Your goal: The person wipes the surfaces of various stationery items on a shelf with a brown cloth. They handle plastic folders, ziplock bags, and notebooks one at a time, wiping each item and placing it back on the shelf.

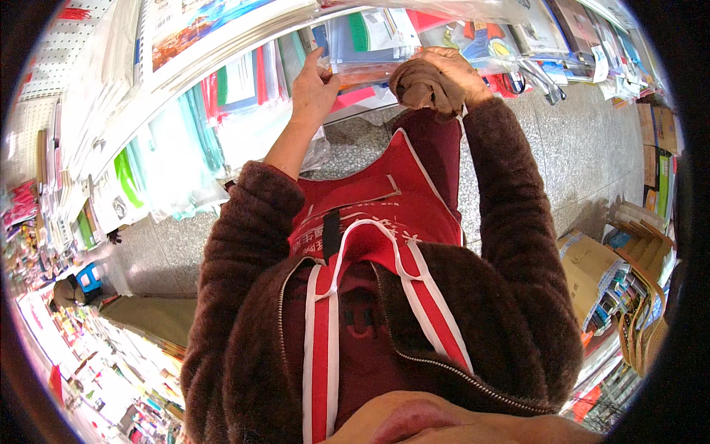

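Note:
My left hand (315, 89) reaches to the shelf's front row of plastic-wrapped goods, its index finger extended beside the edge of a stack of clear plastic folders (339, 44). Whether its thumb and fingers pinch anything is hard to tell. Bunched up in my right hand (456, 69) is a brown cloth (424, 87), held near the front of the same shelf. A green-edged packet (359, 32) lies on the folders between my hands. Right of it, partly behind my right hand, is a clear-wrapped item with a cartoon picture (480, 40).
Spiral-bound pads (191, 28) lie on the shelf at upper left. Teal plastic sleeves (199, 127) hang over the shelf edge. Dark clips or straps (546, 86) jut out right of my right hand. A cardboard box (588, 272) with packaged goods stands on the floor at right.

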`<state>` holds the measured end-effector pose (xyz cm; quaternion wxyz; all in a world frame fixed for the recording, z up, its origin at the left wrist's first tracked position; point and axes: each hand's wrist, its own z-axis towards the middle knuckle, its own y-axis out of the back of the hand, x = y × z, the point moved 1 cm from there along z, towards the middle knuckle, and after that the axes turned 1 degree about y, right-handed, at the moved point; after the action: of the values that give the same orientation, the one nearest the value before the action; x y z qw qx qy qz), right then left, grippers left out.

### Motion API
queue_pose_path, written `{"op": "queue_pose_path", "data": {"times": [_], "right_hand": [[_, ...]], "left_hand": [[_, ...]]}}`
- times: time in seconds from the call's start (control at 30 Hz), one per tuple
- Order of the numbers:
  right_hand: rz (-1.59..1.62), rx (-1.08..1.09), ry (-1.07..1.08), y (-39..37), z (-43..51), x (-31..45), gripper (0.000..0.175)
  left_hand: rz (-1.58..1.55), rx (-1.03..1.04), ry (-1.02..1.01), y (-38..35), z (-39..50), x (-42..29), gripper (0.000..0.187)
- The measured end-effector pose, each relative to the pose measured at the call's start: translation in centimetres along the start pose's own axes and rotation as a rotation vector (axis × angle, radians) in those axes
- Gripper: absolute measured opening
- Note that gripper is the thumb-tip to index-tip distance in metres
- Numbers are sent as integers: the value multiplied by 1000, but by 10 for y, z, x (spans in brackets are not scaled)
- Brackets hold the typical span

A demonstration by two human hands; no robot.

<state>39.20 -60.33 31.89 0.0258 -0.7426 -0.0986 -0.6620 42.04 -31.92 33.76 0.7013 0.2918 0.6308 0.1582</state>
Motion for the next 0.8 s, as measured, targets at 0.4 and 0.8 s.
{"op": "queue_pose_path", "data": {"times": [0.4, 0.8], "right_hand": [[320, -9, -174, -5, -21, -13, 21], [398, 135, -267, -1, -42, 1, 38]], "left_hand": [[5, -17, 32, 4, -9, -6, 45], [-841, 163, 533, 3, -28, 32, 60]]}}
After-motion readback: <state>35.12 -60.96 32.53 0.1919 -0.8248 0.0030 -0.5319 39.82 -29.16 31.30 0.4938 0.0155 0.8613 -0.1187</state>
